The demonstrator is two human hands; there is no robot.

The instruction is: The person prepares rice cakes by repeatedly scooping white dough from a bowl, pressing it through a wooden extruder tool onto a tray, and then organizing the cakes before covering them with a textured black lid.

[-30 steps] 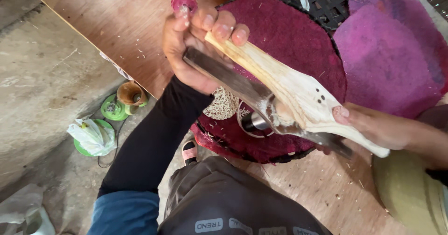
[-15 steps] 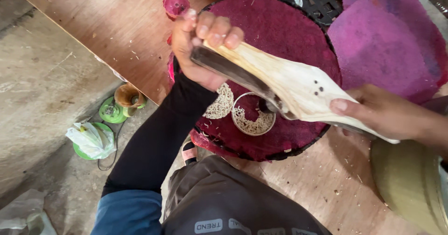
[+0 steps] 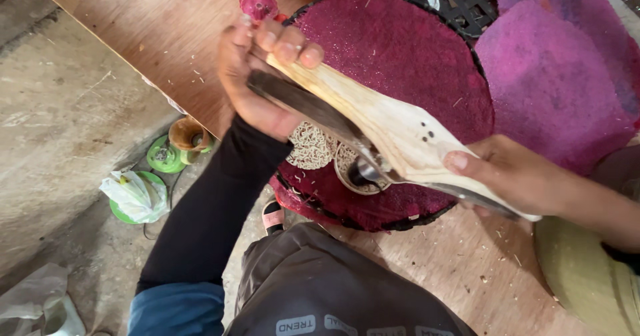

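Holding a long pale strip of wood (image 3: pixel 393 126) up over the counter with both hands. Left hand (image 3: pixel 257 76) has its fingers (image 3: pixel 287 43) clenched around the far end, and the right hand (image 3: pixel 513 176) grips the near, wider end with the thumb pressed on top. A dark metal blade (image 3: pixel 313 109) runs along the strip's lower edge. Looks to me like the shaping is well underway: the face is smooth and pale, with a few small dark holes in it, and shavings are scattered about.

Underneath sits a round crimson mat (image 3: pixel 400 56) on the plywood counter (image 3: pixel 133 36), near its left edge, with two small woven discs (image 3: pixel 310 146) on it. A purple mat (image 3: pixel 560 76) lies toward the right edge. Off the edge there's a rough concrete floor (image 3: pixel 60 136) with green spools (image 3: pixel 163 156) and a plastic bag (image 3: pixel 133 193).
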